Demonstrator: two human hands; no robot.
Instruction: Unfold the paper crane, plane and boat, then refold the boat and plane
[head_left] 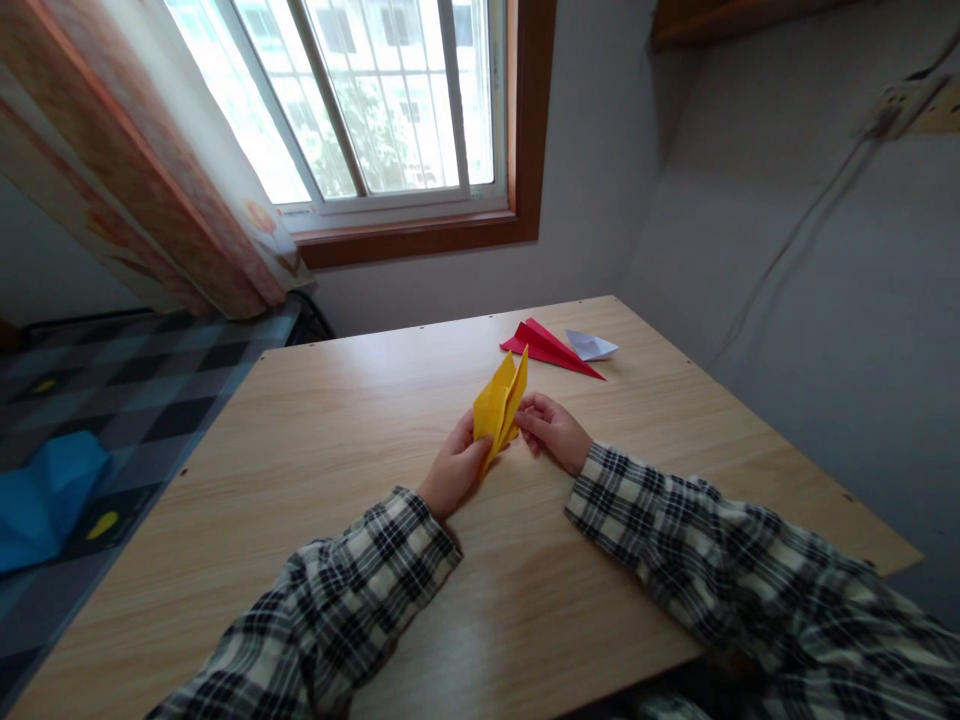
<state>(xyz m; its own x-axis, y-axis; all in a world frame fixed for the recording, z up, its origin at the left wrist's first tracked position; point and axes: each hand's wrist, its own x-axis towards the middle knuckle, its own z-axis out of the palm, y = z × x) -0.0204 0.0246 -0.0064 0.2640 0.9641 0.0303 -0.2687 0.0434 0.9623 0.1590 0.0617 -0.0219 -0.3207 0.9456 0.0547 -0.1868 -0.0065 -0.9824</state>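
A folded piece of yellow paper (493, 402) with two upright points is held above the table. My left hand (459, 462) is closed on its lower left part, thumb across the front. From the other side, the fingertips of my right hand (553, 428) pinch or touch its right edge; the fingers are curled together. Behind the paper, on the table, lies a red paper plane (549, 348), its nose pointing right and toward me. Beside the plane sits a small white paper boat (592, 345).
The wooden table (337, 430) reaches toward the wall under the window (375, 100). At left, blue paper (52, 490) lies on a checked bed cover (150, 375). A curtain (142, 150) hangs at upper left. A cable (802, 220) runs down the right wall from a socket.
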